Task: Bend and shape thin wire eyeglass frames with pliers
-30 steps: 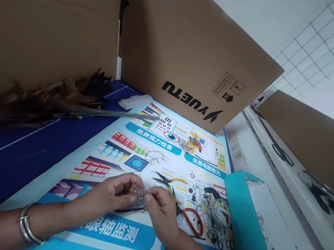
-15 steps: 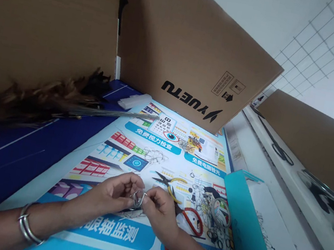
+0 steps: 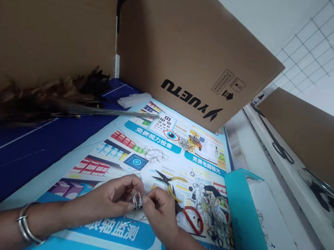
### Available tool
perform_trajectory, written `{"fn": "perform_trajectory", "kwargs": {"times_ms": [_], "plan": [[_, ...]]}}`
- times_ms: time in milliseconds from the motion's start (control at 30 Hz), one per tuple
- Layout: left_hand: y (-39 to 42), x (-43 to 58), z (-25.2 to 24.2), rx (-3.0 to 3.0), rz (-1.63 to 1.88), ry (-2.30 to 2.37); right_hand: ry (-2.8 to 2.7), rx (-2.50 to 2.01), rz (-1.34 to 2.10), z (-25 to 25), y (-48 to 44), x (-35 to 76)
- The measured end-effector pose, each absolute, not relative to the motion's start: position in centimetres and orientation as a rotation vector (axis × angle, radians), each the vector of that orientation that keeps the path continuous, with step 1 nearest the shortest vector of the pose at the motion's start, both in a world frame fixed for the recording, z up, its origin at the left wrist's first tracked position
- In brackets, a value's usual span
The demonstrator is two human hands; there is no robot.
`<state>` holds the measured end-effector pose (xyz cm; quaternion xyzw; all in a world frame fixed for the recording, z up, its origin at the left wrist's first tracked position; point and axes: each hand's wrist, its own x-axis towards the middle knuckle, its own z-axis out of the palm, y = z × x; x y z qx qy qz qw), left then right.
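Between finger and thumb, my left hand (image 3: 125, 195) pinches a small piece of bent silver wire (image 3: 137, 200) with several loops. My right hand (image 3: 159, 210) is closed right beside it, its thumb and forefinger pressed together at the wire's edge; a thin strand seems to run into that pinch, though it is too fine to be sure. Just beyond my right hand lie pliers with yellow handles (image 3: 173, 182), jaws to the left. Red-handled pliers (image 3: 194, 220) rest to the right of the same hand, partly hidden by it.
Tangled wire pieces and rings (image 3: 218, 219) lie right of the tools, by a teal box (image 3: 248, 232). Another wire bundle (image 3: 155, 155) sits farther back. Long thin wires (image 3: 118, 112) and brown feathers (image 3: 38, 92) lie at left. Cardboard panels (image 3: 195, 48) stand behind.
The wire piece has turned slightly in my left fingers. My right fingertips have shifted a little along its edge; the tools and other things lie as before.
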<state>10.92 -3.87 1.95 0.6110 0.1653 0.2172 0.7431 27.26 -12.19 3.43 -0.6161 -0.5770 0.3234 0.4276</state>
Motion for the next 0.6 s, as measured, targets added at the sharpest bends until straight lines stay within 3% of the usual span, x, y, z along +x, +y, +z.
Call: {"fn": "perform_trajectory", "kwargs": {"times_ms": [600], "plan": [[-4.0,10.84,2.55,1.327,0.512,0.403,-1.468,-1.481,0.711,3.39,-12.19,27.25]]}}
